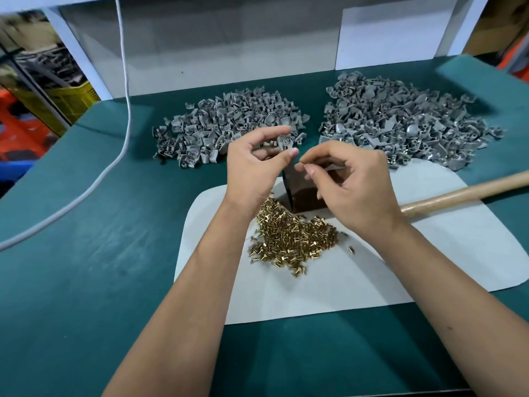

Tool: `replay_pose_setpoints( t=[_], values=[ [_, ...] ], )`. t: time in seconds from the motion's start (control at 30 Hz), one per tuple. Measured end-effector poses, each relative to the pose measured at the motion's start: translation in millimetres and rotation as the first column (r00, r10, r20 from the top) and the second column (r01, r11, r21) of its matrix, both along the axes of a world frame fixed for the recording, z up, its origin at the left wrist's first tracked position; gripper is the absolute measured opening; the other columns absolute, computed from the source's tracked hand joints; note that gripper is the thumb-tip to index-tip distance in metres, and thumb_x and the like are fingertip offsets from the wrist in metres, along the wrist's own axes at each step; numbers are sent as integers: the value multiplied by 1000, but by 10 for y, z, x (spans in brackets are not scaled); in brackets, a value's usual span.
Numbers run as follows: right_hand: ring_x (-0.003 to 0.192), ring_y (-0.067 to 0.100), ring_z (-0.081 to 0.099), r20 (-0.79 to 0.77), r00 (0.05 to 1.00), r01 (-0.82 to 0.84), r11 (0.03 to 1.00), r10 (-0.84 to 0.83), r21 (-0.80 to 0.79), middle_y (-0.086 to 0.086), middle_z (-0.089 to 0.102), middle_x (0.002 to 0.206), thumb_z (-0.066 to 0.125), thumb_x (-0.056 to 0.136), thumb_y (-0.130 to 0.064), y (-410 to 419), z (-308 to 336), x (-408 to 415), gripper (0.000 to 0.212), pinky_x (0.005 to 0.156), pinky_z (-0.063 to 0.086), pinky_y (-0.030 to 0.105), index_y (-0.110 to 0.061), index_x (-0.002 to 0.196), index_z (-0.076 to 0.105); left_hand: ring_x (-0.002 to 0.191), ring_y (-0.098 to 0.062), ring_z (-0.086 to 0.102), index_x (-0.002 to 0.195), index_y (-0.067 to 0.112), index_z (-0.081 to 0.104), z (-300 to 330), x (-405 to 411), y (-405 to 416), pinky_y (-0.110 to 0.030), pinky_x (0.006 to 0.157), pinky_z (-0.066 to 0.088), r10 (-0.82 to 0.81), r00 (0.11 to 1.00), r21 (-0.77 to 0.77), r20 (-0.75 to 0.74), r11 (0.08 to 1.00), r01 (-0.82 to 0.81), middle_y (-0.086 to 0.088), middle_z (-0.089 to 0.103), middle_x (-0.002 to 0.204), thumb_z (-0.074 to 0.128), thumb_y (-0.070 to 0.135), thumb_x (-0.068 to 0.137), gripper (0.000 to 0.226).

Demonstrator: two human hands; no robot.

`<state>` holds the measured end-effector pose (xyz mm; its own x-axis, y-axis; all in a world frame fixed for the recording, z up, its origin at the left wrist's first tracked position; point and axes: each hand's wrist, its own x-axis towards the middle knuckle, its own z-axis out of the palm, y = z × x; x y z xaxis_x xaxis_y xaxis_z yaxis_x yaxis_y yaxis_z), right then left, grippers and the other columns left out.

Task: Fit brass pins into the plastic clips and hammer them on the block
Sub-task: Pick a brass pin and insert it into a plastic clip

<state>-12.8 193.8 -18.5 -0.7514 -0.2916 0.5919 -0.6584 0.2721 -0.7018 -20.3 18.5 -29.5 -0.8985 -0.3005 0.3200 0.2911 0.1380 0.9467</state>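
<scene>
A white cable trails across the green mat at far left. Next comes the smaller heap of grey moulded plastic clips, lying on the mat behind the hands. Just in front of it, the left hand pinches one grey plastic clip between thumb and forefinger, held up above the dark rectangular block. Below the hands, a loose pile of small brass pins is spread on the white sheet, touching the block's near base.

The right hand has its thumb and forefinger closed together, tips aimed at the clip; they seem to pinch a brass pin, though it is too small to make out. The step in hand looks like the fitting of pin into clip, not yet the hammering. The next move would call for lining the pin with the clip's hole and seating it before setting it on the block. At right, the larger grey clip heap lies beyond the sheet, and the wooden hammer handle rests untouched near the right wrist.
</scene>
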Motion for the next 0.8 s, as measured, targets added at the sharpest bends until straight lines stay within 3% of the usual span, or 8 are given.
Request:
replay_pose_setpoints(
  t=[0.1,0.2,0.3,0.4,0.53,0.67,0.8],
  values=[
    [79,9,72,72,997,24,997,-20,-67,-6,77,92,68,91,-2,13,8,-26,18,69,59,28,-14,101,79,91,-34,74,116,10,76,26,22,33,-47,87,61,-74,997,9,-10,997,74,-11,76,110,82,-3,79,40],
    [80,6,69,59,996,64,996,-60,-63,-5,76,97,68,92,-3,38,37,-68,20,73,56,25,-13,104,80,91,-16,72,116,13,74,39,40,64,-36,86,60,-132,991,18,-31,991,132,-2,75,107,83,-5,76,45],
    [76,5,70,117,990,94,989,-81,-111,-6,76,92,71,91,-4,62,41,-89,20,65,56,20,-15,106,78,85,-9,69,110,8,71,28,48,87,-27,83,57,-152,987,-5,-44,988,152,-1,74,99,85,-6,74,41],
    [79,10,72,142,981,150,983,-135,-102,-3,76,89,76,89,-8,90,34,-119,14,67,61,29,-13,101,78,85,-17,71,106,1,71,26,56,106,-31,84,60,-162,986,-35,-48,986,160,-13,76,101,85,-8,73,37],
    [88,4,71,78,979,191,982,-191,-2,-10,76,91,75,87,-8,96,58,-117,16,86,59,30,-17,99,80,83,-13,71,105,2,71,33,62,140,-28,79,59,-198,980,-64,-34,979,195,-9,76,96,86,-10,71,38],
    [87,-1,71,106,976,192,981,-192,4,-13,75,87,77,86,-7,95,75,-99,20,86,58,29,-16,101,69,83,-18,71,106,0,73,27,64,173,-31,81,61,-213,977,-88,2,973,212,-12,76,92,85,-10,72,38],
    [84,1,72,115,972,205,979,-203,-2,-12,76,81,80,84,-10,103,81,-93,28,86,59,38,-13,102,58,84,-23,72,107,0,74,50,81,181,-34,83,62,-202,979,-108,9,973,202,-15,76,92,86,-10,70,40]
  ],
)
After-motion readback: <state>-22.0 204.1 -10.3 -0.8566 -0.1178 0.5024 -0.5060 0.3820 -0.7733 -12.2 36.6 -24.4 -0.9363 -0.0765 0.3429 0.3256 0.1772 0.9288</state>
